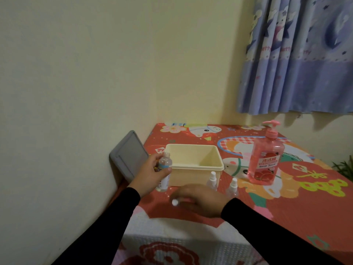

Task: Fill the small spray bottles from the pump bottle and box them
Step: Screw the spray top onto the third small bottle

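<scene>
My left hand (152,174) grips a small clear bottle (165,163) with its cap off, upright at the left end of the cream box (193,165). Low over the table in front of the box, my blurred right hand (198,200) holds a white spray cap (175,202). Two capped small spray bottles (212,180) (233,187) stand behind that hand, by the box's front right corner. The pink pump bottle (265,159) stands upright to the right of the box. The box looks empty.
A grey lid or tablet (128,158) leans on the wall left of the table. The table wears a red cartoon-print cloth (298,197). A blue curtain (298,60) hangs at the back right. Green leaves (345,168) show at the right edge.
</scene>
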Demonstrator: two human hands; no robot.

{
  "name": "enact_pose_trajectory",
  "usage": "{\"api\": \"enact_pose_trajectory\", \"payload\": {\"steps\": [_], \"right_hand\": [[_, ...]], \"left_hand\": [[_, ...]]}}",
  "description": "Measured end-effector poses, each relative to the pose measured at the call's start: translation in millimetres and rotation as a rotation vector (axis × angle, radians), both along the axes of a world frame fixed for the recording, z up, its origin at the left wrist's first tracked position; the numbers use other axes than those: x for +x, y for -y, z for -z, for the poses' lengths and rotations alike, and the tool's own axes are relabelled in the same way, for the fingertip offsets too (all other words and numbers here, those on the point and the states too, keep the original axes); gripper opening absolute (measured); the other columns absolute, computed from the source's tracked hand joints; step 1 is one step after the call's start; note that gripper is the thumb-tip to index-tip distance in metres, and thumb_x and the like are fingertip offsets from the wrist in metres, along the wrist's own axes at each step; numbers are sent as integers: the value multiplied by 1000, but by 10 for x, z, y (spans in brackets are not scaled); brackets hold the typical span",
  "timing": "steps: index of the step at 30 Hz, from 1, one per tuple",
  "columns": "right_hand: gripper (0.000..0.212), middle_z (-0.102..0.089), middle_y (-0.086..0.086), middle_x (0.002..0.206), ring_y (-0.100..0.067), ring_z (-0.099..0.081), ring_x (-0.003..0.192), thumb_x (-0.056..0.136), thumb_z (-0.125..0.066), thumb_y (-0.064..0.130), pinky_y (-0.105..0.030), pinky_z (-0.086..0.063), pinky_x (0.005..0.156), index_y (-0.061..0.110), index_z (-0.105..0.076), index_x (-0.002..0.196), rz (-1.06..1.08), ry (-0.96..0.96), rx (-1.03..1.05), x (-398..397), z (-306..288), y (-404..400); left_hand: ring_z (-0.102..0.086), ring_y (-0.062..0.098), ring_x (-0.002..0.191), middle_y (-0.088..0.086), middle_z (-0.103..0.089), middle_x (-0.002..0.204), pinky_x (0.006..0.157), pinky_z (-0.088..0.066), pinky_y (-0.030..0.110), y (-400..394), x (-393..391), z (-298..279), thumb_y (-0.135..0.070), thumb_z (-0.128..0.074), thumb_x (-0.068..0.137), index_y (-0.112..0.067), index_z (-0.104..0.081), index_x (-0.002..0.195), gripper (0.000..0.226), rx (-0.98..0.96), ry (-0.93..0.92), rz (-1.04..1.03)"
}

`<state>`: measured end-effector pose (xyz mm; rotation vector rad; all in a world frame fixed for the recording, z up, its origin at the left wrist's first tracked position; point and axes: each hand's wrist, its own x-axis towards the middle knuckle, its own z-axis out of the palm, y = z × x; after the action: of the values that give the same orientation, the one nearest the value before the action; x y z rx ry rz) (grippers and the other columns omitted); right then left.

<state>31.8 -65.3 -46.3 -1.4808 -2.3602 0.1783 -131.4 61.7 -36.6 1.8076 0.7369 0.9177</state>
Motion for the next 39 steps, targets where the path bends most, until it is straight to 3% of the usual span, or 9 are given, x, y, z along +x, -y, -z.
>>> {"api": "enact_pose_trajectory", "payload": {"steps": [4, 11, 15, 20, 23, 27, 31, 35, 39], "right_hand": [[25, -64, 18, 117, 4, -57, 105, 96, -55, 33, -8, -43, 90, 24, -61, 118, 145, -326, 95, 66, -397, 51], [20, -69, -8, 106, -13, -65, 99, 93, -54, 1, -26, -52, 90, 13, -59, 108, 138, -1209, 323, 265, -811, -58], [27, -72, -1, 105, -11, -68, 99, 84, -63, 20, -21, -54, 82, 15, -58, 110, 151, -1484, 337, 329, -902, -87], [45, -74, 1, 105, -14, -67, 104, 68, -69, 36, -21, -53, 84, 19, -59, 109, 145, -1530, 337, 333, -935, -87], [37, -71, -5, 111, -16, -66, 106, 76, -67, 29, -21, -53, 83, 17, -58, 110, 137, -1530, 326, 316, -927, -103], [22, -67, -12, 116, -15, -65, 106, 94, -51, 4, -25, -54, 90, 10, -55, 116, 155, -1474, 308, 309, -883, -134], [25, -67, -15, 117, -17, -65, 106, 94, -52, 3, -27, -53, 92, 5, -53, 119, 152, -1429, 289, 297, -841, -160], [26, -69, -11, 113, -17, -64, 107, 86, -59, 16, -33, -50, 97, 14, -59, 112, 158, -1370, 234, 251, -801, -169], [26, -69, -6, 112, -12, -65, 104, 93, -56, 9, -28, -51, 94, 11, -57, 119, 213, -1266, 162, 242, -724, -189]], "left_hand": [[-61, 17, 107, -3, -63, 118, 94, -49, 31, 7, 5, 23, -15, -69, 88, -31, -48, 114, 37, -13, 4, 4], [-62, 21, 103, 3, -65, 117, 91, -51, 36, 1, 81, 50, -16, -72, 86, -35, -51, 107, 35, -20, -10, 27], [-62, 19, 105, -1, -66, 115, 92, -52, 36, -3, 129, 98, -25, -76, 82, -34, -53, 108, 36, 0, -56, 27], [-63, 18, 103, -1, -67, 113, 90, -52, 33, 39, 185, 105, -24, -75, 83, -27, -53, 112, 36, -5, -90, 74], [-63, 20, 103, 0, -67, 111, 88, -51, 32, 67, 232, 81, -21, -75, 82, -28, -53, 110, 36, 8, -103, 70], [-64, 19, 101, -1, -68, 109, 88, -52, 33, 92, 278, 48, -21, -76, 81, -31, -53, 108, 37, 40, -112, 67], [-65, 18, 100, -3, -70, 107, 90, -52, 37, 107, 290, 18, -22, -76, 81, -34, -53, 105, 36, 50, -101, 69], [-65, 17, 99, -3, -70, 108, 89, -53, 36, 143, 303, -37, -23, -75, 82, -28, -53, 112, 38, 64, -96, 72], [-65, 16, 96, -3, -70, 106, 87, -53, 34, 183, 325, -98, -24, -76, 82, -25, -51, 115, 41, 65, -93, 80]]}}
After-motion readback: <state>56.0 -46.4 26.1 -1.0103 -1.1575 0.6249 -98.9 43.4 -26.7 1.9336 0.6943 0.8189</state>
